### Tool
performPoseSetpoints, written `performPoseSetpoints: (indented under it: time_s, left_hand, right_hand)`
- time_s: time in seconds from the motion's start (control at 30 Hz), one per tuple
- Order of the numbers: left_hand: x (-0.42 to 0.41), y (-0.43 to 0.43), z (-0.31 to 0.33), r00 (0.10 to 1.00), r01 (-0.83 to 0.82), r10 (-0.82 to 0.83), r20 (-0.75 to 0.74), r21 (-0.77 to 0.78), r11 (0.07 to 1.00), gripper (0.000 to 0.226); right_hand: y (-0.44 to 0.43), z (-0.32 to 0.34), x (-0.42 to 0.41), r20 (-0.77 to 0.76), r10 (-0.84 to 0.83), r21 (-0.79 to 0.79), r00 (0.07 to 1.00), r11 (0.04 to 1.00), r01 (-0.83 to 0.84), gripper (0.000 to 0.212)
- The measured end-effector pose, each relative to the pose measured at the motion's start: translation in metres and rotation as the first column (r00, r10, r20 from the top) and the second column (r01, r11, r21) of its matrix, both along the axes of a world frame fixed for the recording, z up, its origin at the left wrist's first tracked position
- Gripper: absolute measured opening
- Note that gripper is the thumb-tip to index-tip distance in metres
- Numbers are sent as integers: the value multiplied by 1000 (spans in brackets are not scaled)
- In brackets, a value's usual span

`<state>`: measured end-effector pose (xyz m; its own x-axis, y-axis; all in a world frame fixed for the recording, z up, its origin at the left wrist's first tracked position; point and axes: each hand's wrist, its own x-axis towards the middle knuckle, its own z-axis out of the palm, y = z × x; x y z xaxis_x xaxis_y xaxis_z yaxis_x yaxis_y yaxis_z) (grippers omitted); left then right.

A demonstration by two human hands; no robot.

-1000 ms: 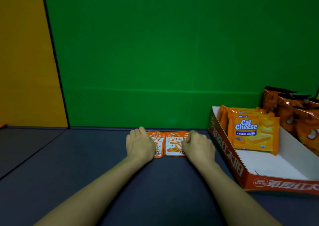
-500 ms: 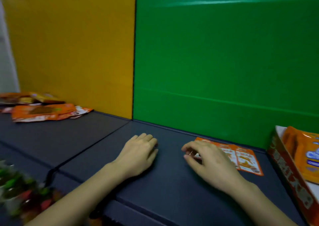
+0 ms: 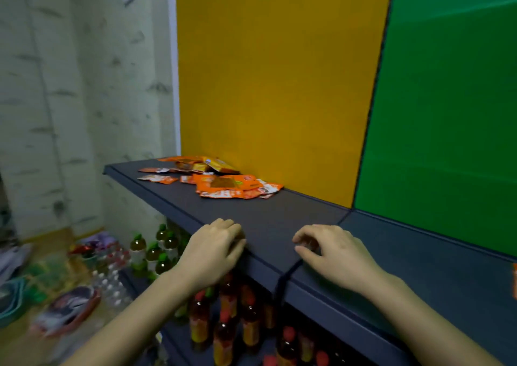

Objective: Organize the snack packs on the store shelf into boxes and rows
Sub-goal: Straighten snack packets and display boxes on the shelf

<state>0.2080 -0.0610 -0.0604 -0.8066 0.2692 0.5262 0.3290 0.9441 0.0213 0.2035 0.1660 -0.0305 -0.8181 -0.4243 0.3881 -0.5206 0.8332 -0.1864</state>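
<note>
Bottles [image 3: 223,323]: red-capped and green-capped, standing in rows on the lower level, below both hands.

Left hand [image 3: 215,249]: lying palm-down on the front edge of the shelf [image 3: 279,220], fingers relaxed and nearly straight, gripping nothing.

Right hand [image 3: 333,253]: resting on the shelf top to the right of the left hand and apart from it, fingers loosely bent, gripping nothing that is showing.

Snack packs [image 3: 223,183]: orange, lying in a loose, overlapping heap on the shelf top, well beyond the left hand, touched by neither hand. A few single packs are lying flat past the heap, toward the shelf's far end.

Orange edge [image 3: 514,281]: showing well to the right of the right hand, cut off by the frame; too little is showing to identify it.

Yellow panel [image 3: 279,85]: standing behind the heap.

Green panel [image 3: 447,113]: standing beyond the right hand.
</note>
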Motion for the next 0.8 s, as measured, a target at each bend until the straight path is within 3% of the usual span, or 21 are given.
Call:
performPoseSetpoints:
  time_s: [0.13,0.27,0.33,0.57,0.8]
  left_hand:
    - [-8,-76,-1,1000,-23,23,-5,-2,1000,33]
    - [-23,-136,-2,999,-28,28,17,24,999,62]
    - [-32,-156,-5,999,-19,17,33,36,999,65]
    - [-82,-206,-12,1000,15,-16,24,12,1000,27]
    - [-159,-248,-11,999,28,-29,33,33,999,26]
  right_hand:
    - [-73,-5,-33,55,-56,-66,997,996,59,18]
    - [-131,-11,-60,109,-100,-117,989,987,113,18]
    - [-153,-13,-73,141,-116,-109,983,985,132,18]
    - [-206,-10,-132,181,-164,-89,970,979,183,17]
    - [-226,-5,-204,113,-263,20,958,965,262,21]
